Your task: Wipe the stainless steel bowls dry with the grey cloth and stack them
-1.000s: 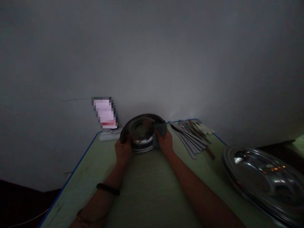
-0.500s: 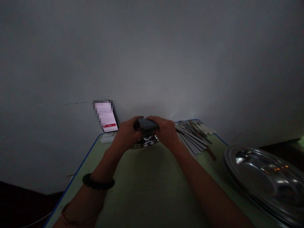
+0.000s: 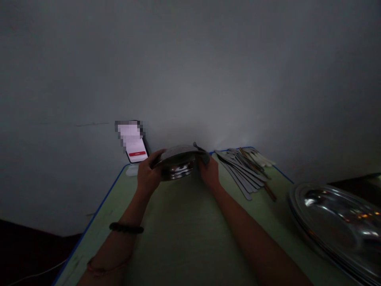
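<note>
A round steel bowl [image 3: 177, 161] is held at the far end of the green table [image 3: 184, 230], just above its surface, seen from the side. My left hand [image 3: 148, 174] grips its left rim with the fingers curled. My right hand [image 3: 210, 171] is closed on a grey cloth [image 3: 201, 154] pressed against the bowl's right rim. A dark bead bracelet circles my left wrist.
A phone [image 3: 134, 147] leans against the wall behind the bowl, above a white block. A row of flat cutlery [image 3: 242, 169] lies at the back right. A stack of large steel trays [image 3: 339, 222] fills the right side. The table's blue left edge drops to a dark floor.
One second ago the bowl was tilted with its inside facing me. Both hands then came over its top, and now it is held level, hands back at its sides.
</note>
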Demonstrator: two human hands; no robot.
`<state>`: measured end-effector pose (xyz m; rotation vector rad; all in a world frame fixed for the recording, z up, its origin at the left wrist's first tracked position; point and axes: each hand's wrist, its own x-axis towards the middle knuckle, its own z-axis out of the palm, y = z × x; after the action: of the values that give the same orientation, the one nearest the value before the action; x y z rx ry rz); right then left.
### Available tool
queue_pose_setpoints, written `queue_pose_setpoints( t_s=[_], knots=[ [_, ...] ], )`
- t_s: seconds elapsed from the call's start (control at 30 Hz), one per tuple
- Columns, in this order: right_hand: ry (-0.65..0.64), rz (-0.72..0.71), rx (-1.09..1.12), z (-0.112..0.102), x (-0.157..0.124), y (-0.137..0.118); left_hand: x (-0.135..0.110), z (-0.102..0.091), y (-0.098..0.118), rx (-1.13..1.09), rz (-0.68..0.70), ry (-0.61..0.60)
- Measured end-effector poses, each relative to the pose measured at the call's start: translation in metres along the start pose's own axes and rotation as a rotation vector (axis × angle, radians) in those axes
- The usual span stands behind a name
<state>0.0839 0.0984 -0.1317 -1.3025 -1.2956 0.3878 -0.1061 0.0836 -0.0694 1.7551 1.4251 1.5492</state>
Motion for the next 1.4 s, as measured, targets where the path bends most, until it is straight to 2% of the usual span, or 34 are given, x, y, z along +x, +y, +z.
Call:
queue_pose_setpoints(
  t_s=[0.13, 0.23, 0.37, 0.5, 0.57, 0.67, 0.73, 0.8, 0.87, 0.97, 1.07, 1.17, 1.23, 1.33, 1.4],
  knots=[
    [-0.022, 0.067, 0.011, 0.008, -0.009, 0.008, -0.019, 0.010, -0.028, -0.069, -0.106, 0.138],
    [-0.006, 0.102, 0.012, 0.005, -0.010, 0.011, -0.034, 0.018, -0.037, -0.075, -0.176, 0.153],
    [0.024, 0.098, 0.038, -0.003, -0.012, 0.010, -0.045, 0.023, -0.035, -0.091, -0.178, 0.130],
    [0.054, 0.041, 0.047, -0.019, -0.003, -0.006, -0.038, 0.015, -0.016, -0.148, -0.118, 0.060],
    [0.043, -0.034, 0.043, -0.032, 0.007, -0.021, -0.028, 0.004, 0.002, -0.184, -0.060, 0.019],
    [-0.038, -0.269, -0.058, -0.052, 0.020, -0.047, -0.009, -0.013, 0.037, -0.166, 0.074, -0.235],
    [-0.095, -0.408, -0.175, -0.061, 0.023, -0.064, 0.000, -0.019, 0.056, 0.004, 0.123, -0.414],
    [-0.163, -0.488, -0.274, -0.065, 0.021, -0.078, 0.005, -0.018, 0.066, 0.165, 0.160, -0.503],
    [-0.238, -0.531, -0.338, -0.063, 0.017, -0.087, 0.004, -0.010, 0.068, 0.269, 0.187, -0.526],
    [-0.258, -0.534, -0.368, -0.057, 0.013, -0.089, -0.001, 0.006, 0.063, 0.318, 0.199, -0.454],
    [-0.173, -0.499, -0.346, -0.053, 0.015, -0.077, -0.002, 0.014, 0.060, 0.286, 0.178, -0.379],
    [-0.064, -0.420, -0.279, -0.048, 0.018, -0.056, 0.002, 0.011, 0.053, 0.178, 0.129, -0.367],
    [-0.015, -0.304, -0.191, -0.042, 0.016, -0.038, 0.004, 0.009, 0.040, 0.069, 0.045, -0.297],
    [0.033, -0.062, -0.042, -0.025, 0.007, -0.011, 0.000, 0.009, 0.011, -0.060, -0.126, -0.122],
    [0.048, -0.013, -0.023, -0.014, -0.001, 0.005, -0.007, 0.014, -0.010, -0.052, -0.178, -0.055]
  ],
)
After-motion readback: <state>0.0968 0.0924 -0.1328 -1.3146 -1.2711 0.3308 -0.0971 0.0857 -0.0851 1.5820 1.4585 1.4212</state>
